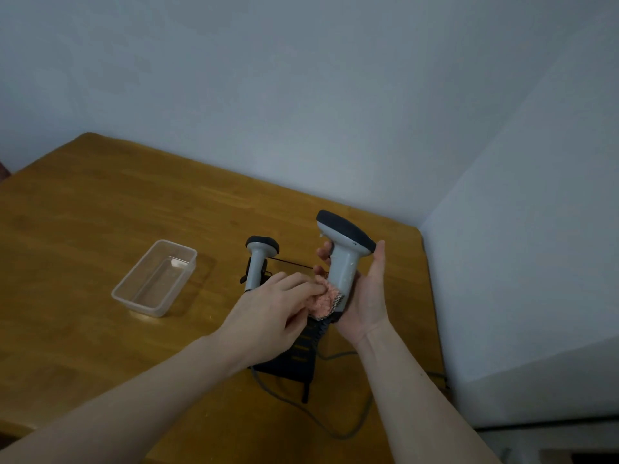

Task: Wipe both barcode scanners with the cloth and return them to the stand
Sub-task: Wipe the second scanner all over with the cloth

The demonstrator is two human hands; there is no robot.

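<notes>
Risk, slip: we judge the held scanner [341, 252] could slide out of our right hand [363, 296], since the palm cradles the handle loosely more than it clamps it, and the wiping pushes against it from the left.
Risk, cord: a grey cable [335, 426] trails across the table [83, 212] near its front right corner; a tug while we turn the scanner could drag on the stand [301, 353], though we cannot tell which device the cable belongs to.
Risk, neighbour: the second scanner [258, 262] stands upright in the stand just beside our left hand [268, 309]; a wide wiping stroke could knock it over.
Risk, coverage: we judge the dark head and upper handle could be missed if the cloth stays low.
Left fingers: curled together, pinching the pink cloth [323, 301] and pressing it against the lower part of the held scanner's handle.
Right fingers: half open, thumb stretched up along the right side of the handle, fingertips [323, 254] wrapping round from behind, so the grip is loose but real.
Held scanner: upright in the air, above the stand, toward the table's right edge.
Other item: a clear plastic tub [154, 279] sits well apart to the left, toward the middle of the table.
</notes>
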